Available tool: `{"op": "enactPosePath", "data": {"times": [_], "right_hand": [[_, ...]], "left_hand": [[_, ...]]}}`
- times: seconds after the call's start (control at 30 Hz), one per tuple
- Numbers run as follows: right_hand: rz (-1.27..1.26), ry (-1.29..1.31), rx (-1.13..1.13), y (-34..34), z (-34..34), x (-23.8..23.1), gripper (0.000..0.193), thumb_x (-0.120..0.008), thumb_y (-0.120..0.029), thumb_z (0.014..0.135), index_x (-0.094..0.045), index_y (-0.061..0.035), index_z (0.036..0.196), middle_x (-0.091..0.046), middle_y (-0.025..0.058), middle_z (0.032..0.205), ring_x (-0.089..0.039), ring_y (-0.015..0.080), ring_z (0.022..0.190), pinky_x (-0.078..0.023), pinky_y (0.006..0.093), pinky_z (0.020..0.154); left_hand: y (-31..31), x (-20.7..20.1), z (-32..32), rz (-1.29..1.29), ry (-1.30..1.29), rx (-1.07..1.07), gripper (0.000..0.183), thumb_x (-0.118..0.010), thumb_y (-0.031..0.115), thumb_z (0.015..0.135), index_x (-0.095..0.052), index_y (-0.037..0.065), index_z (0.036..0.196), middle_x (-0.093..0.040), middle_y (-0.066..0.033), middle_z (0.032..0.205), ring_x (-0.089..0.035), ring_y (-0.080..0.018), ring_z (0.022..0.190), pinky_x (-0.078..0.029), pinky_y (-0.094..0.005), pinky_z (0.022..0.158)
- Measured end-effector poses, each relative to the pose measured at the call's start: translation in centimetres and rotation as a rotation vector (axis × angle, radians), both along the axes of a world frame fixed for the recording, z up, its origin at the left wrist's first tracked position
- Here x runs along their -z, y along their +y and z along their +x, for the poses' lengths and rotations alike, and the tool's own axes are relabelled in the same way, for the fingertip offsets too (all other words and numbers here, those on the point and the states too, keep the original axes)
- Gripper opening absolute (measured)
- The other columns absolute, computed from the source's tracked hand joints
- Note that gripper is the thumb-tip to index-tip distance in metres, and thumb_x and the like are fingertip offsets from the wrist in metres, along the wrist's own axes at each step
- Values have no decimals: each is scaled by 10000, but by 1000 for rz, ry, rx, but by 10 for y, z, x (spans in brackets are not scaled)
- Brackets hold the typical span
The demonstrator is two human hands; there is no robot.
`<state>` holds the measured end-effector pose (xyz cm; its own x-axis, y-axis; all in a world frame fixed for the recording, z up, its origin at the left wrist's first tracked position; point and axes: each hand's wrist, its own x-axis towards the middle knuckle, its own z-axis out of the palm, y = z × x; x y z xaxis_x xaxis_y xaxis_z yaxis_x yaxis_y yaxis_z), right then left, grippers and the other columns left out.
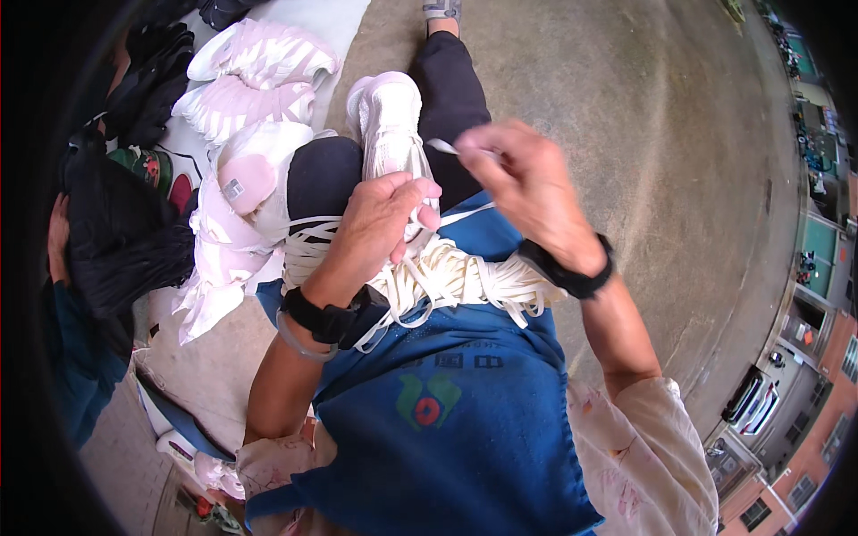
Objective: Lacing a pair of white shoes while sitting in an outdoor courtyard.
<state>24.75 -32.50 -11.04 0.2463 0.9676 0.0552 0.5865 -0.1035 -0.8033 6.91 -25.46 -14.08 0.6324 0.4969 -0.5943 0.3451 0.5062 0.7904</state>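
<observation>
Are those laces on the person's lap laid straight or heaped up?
Heaped: the cream shoelaces lie in many overlapping loops across the blue apron, beside the left hand.

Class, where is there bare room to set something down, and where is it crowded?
Bare: the floor right of the right hand and black trouser leg. Crowded: around the left hand, laces and shoe; leftward, pale shoes.

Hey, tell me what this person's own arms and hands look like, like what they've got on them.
Both the left hand and right hand are ungloved. The left wrist wears a black strap with a bulky dark piece, plus a pale bangle. The right wrist wears a wide black band. The loose, pale sleeves have a faint pinkish pattern; the forearms are bare.
</observation>
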Motion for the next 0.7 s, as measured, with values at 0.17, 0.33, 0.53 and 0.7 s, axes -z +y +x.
{"op": "enactPosePath", "data": {"times": [0.17, 0.33, 0.53, 0.7], "right_hand": [[92, -236, -32, 40, -18, 55, 197, -643, -198, 864, -684, -9, 828, -602, 148, 709, -581, 264, 641, -467, 366, 591], [-119, -259, -5, 42, -13, 46, 213, -645, -193, 798, -667, -13, 685, -623, 178, 674, -614, 342, 606, -489, 426, 570], [-87, -145, 12, 36, -11, 39, 122, -654, -153, 774, -680, -43, 820, -649, 167, 822, -641, 346, 729, -516, 417, 678], [5, -252, -10, 46, -26, 58, 107, -667, -155, 784, -672, -54, 818, -591, 143, 793, -616, 359, 672, -501, 443, 632]], "left_hand": [[-3, -4, -9, 186, 64, 95, 338, -464, 263, 950, -650, -19, 947, -639, -87, 651, -500, -109, 455, -414, -268, 462], [5, 0, -21, 281, 92, 41, 367, -465, 304, 951, -649, -14, 930, -614, -112, 603, -562, -148, 542, -452, -303, 577], [7, 4, -27, 463, 110, 203, 356, -494, 304, 943, -616, -24, 876, -588, -207, 652, -596, -313, 596, -462, -379, 614], [31, 22, -13, 877, 225, -173, 280, -494, 263, 933, -557, -9, 911, -627, -256, 822, -588, -461, 805, -462, -465, 731]]}}
